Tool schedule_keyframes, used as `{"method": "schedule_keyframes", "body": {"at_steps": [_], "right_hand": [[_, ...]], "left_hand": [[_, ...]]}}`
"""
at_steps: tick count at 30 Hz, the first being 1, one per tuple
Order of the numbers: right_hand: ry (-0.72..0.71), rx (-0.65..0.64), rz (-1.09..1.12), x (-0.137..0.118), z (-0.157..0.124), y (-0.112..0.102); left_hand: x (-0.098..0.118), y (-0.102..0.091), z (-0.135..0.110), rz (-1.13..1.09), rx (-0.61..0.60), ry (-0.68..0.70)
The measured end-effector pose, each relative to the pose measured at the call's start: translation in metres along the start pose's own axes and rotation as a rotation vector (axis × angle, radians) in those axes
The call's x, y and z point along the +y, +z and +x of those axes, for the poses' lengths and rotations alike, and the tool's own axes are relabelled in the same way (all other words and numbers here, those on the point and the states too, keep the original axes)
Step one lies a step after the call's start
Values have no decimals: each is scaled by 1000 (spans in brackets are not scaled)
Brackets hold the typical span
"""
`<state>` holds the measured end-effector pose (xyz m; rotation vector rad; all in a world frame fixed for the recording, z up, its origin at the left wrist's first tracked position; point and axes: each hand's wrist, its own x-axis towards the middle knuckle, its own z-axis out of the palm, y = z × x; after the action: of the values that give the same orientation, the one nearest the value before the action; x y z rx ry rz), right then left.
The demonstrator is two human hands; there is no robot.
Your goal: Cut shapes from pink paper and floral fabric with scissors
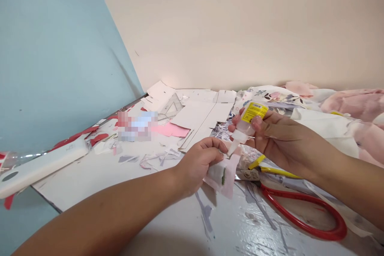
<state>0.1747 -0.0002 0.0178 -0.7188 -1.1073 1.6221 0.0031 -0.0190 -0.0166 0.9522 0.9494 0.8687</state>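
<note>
My right hand [270, 132] is wrapped round a clear glue bottle [253, 115] with a yellow label. The bottle is tilted, its nozzle pointing down and left close to my left fingertips. In my left hand [204, 160] a small pale pink piece [230, 174], paper or fabric, is pinched between thumb and fingers. It has a small green mark on it. Whether the nozzle touches the piece, I cannot tell. Below my right hand lie scissors with red handles [339, 224], their blades partly covered by the pink piece.
Cut scraps [162, 160] litter the white table [168, 212]. White card [195, 118], a clear set square [172, 106] and pink paper [177, 130] lie behind. A white elongated device [45, 168] sits at the left edge. Pink and flowered fabric [351, 104] is heaped at right.
</note>
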Motion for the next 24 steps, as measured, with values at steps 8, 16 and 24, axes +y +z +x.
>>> {"method": "schedule_keyframes", "body": {"at_steps": [8, 16, 24], "right_hand": [[-19, -45, -22, 3, -2, 0], [42, -100, 33, 1, -3, 2], [40, -53, 50, 3, 0, 2]], "left_hand": [[-2, -1, 3, 28, -40, -12], [-1, 1, 3, 32, -35, -39], [-1, 1, 2, 28, -37, -47]]}}
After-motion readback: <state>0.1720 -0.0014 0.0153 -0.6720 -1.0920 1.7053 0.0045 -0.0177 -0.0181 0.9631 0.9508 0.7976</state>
